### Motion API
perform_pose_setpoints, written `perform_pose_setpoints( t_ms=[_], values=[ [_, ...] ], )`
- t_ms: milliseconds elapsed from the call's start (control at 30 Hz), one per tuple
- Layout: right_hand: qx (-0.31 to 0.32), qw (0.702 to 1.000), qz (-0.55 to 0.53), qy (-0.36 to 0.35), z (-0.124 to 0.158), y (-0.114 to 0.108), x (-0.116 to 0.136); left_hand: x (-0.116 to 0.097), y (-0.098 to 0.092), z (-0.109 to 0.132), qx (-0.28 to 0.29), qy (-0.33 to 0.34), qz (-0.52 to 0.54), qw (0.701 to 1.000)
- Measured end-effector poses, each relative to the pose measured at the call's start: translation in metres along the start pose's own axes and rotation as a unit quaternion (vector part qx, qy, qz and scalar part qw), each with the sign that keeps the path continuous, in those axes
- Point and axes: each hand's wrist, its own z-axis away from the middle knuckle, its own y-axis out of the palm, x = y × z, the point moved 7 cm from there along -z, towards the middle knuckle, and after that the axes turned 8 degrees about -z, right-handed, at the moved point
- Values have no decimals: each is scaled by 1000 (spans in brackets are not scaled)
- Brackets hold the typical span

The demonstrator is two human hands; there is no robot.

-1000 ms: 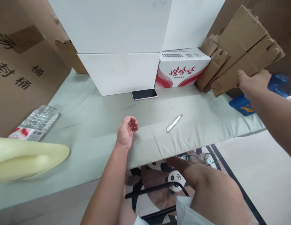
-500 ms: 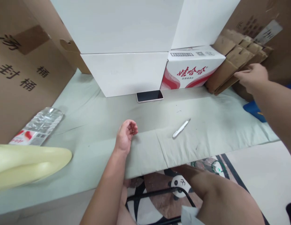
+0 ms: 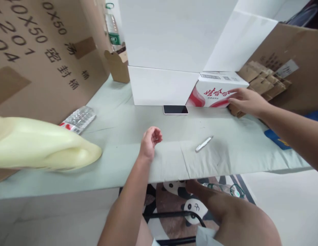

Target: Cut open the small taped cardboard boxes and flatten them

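My left hand (image 3: 150, 142) rests on the green cloth, its fingers loosely curled and nothing seen in them. In front of the red-and-white carton (image 3: 212, 95) hangs my right hand (image 3: 243, 99), with thumb and fingers apart and nothing held. Whether it touches the carton I cannot tell. A phone (image 3: 175, 109) with a dark screen lies flat at the foot of the white box (image 3: 164, 85). Between my hands, nearer the front edge, there is a slim white pen-like tool (image 3: 204, 144) with a pointed tip.
At left stand a large brown carton (image 3: 46, 78), a crumpled clear wrapper (image 3: 80, 118) and a pale yellow smooth form (image 3: 53, 143). A plastic bottle (image 3: 113, 30) shows behind. Folded cardboard (image 3: 264, 80) and a blue item (image 3: 278, 139) lie right.
My right hand has moved left from the folded cardboard to the front of the red-and-white carton, and its fingers have spread. The view has shifted; my left hand stays on the cloth.
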Motion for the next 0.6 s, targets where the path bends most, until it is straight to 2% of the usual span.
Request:
perform_pose_setpoints(
  t_ms=[133,267,367,467,600],
  values=[
    [100,988,-44,-111,27,55,74,-11,-12,7,-11,10,51,999],
    [205,941,-70,-260,55,121,153,-19,-28,14,-18,17,96,995],
    [251,910,-99,-315,65,177,213,-24,-42,16,-24,18,113,993],
    [249,905,-78,-337,60,236,278,-29,-56,12,-30,20,133,990],
    [188,922,-5,-339,34,298,371,-33,-71,-4,-34,28,146,988]
  ],
)
